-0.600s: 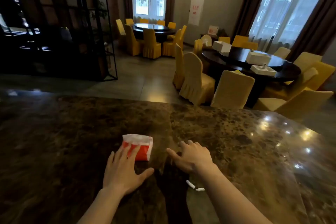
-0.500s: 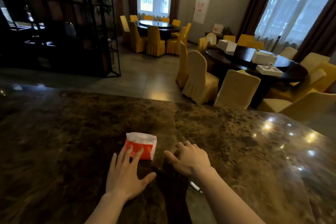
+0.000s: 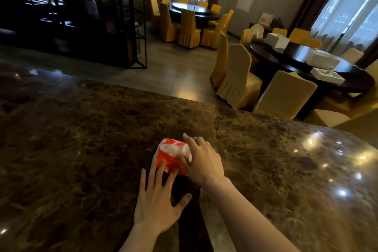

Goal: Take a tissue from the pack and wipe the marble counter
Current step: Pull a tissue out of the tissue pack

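A red tissue pack [image 3: 167, 158] lies on the dark brown marble counter [image 3: 81, 139], just ahead of me. White tissue [image 3: 185, 151] shows at the opening on its top right. My left hand [image 3: 157, 204] lies flat with fingers spread, fingertips pressing on the pack's near edge. My right hand [image 3: 202, 161] covers the pack's right side, thumb and fingers closed around the white tissue at the opening. The pack's right end is hidden under that hand.
The counter's far edge runs diagonally from left to upper right. Beyond it stand cloth-covered chairs [image 3: 239, 75] around a dark round table [image 3: 306, 61] with white boxes. A black metal shelf [image 3: 92, 16] stands at the back left.
My right hand has moved left from the bare counter onto the pack's right side. The left hand's fingers stay on the pack's near edge. The view has dropped closer to the counter.
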Demonstrator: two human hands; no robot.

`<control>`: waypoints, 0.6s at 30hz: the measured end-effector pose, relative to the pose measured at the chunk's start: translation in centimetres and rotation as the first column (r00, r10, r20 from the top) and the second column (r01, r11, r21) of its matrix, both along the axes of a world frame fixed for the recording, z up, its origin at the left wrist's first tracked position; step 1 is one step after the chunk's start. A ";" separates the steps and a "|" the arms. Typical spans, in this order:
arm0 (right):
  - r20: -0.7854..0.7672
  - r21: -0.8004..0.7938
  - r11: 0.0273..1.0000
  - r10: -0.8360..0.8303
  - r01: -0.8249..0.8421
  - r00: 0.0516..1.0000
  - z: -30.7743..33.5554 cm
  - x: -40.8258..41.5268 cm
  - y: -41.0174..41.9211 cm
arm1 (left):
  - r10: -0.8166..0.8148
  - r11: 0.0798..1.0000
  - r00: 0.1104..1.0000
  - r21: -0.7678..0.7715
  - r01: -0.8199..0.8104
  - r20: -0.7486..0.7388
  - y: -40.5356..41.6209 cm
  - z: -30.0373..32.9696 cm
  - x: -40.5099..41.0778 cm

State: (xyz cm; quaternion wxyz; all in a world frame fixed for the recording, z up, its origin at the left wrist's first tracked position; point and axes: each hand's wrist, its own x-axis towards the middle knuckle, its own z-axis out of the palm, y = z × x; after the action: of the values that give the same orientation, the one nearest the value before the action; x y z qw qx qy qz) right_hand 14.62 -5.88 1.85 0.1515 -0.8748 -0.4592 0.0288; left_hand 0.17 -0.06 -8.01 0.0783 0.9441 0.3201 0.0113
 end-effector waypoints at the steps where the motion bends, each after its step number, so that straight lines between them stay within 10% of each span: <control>1: 0.001 -0.019 1.000 0.020 -0.020 1.000 -0.1 -0.1 0.5 | 0.004 1.000 1.000 -0.003 -0.004 -0.009 0.0 0.0 0.0; 12: 0.058 0.217 0.976 -0.016 0.003 0.998 1.0 -0.3 2.8 | -0.002 1.000 0.997 -0.002 0.002 -0.071 -0.1 0.1 0.1; 18: 0.007 0.072 0.992 0.104 -0.104 0.995 1.1 -0.4 2.6 | -0.013 1.000 0.995 0.010 0.014 -0.100 -0.1 0.4 0.1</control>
State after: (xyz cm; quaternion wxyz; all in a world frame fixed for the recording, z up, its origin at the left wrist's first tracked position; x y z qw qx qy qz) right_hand 14.24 -3.26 2.99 0.1805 -0.8437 -0.5053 0.0188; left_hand 0.22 -0.19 -7.59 0.0573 0.9461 0.3170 -0.0346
